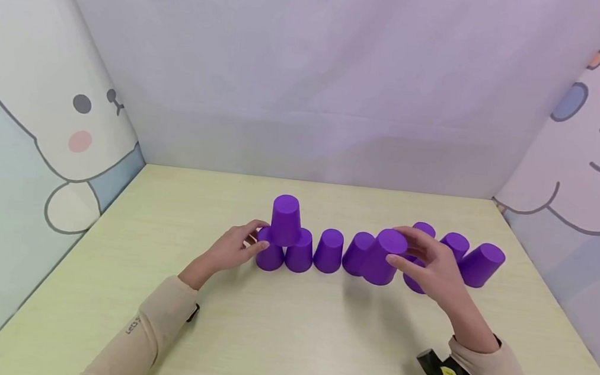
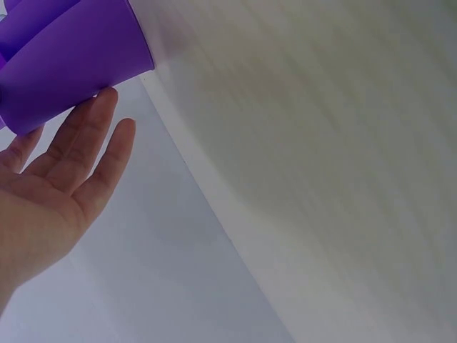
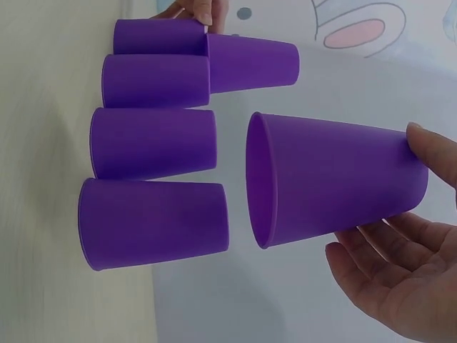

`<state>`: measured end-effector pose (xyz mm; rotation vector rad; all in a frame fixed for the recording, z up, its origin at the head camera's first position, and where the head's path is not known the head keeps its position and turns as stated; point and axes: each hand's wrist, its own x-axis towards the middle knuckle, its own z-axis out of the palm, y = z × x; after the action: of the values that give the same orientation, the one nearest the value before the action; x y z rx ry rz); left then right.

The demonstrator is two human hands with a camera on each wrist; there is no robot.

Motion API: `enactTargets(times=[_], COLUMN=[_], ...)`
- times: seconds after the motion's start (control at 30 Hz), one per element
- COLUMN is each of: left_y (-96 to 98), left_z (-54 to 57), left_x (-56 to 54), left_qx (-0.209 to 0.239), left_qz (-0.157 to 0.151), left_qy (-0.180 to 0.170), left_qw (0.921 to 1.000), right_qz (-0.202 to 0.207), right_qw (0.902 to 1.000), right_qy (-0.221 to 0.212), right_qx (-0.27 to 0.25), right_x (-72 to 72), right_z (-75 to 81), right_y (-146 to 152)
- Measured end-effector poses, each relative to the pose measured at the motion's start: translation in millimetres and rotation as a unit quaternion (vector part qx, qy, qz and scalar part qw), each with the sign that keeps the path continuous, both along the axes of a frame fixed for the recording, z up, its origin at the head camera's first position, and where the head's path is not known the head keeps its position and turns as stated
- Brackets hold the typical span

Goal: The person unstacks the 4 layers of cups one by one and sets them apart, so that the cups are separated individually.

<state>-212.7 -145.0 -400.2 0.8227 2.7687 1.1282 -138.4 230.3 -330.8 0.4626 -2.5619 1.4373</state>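
A row of upside-down purple cups stands on the table. At its left end my left hand (image 1: 233, 246) holds the leftmost cup (image 1: 270, 260) between thumb and fingers. One upper cup (image 1: 286, 221) rests across that cup and its neighbour (image 1: 299, 258). Further right in the row are a third cup (image 1: 329, 252) and a fourth cup (image 1: 356, 255). My right hand (image 1: 434, 269) grips another upside-down cup (image 3: 335, 182) near its base, thumb on one side and fingers on the other. In the right wrist view this cup hangs above the row's near end, apart from it.
Several more upside-down purple cups stand at the right, partly behind my right hand, including an outer cup (image 1: 482, 265). The pale wooden table (image 1: 286, 341) meets a light cloth wall (image 1: 308, 93) at the back. Cartoon-printed panels (image 1: 34, 104) flank the table.
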Motion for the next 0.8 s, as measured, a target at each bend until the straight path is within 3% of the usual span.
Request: enactTargets(times=[0.53, 0.8], left_y=[-1.5, -1.8], left_z=[-1.0, -0.5], left_x=[0.3, 0.1], left_qx=[-0.006, -0.007], left_qz=[0.004, 0.003], left_qy=[0.0, -0.002], left_qw=[1.0, 1.0], right_qz=[-0.036, -0.051], right_qw=[0.9992, 0.9985], right_qy=[0.002, 0.021], right_qx=[0.018, -0.005], right_x=[18.2, 26.9], right_z=[-6.9, -9.9], right_y=[20.8, 34.5])
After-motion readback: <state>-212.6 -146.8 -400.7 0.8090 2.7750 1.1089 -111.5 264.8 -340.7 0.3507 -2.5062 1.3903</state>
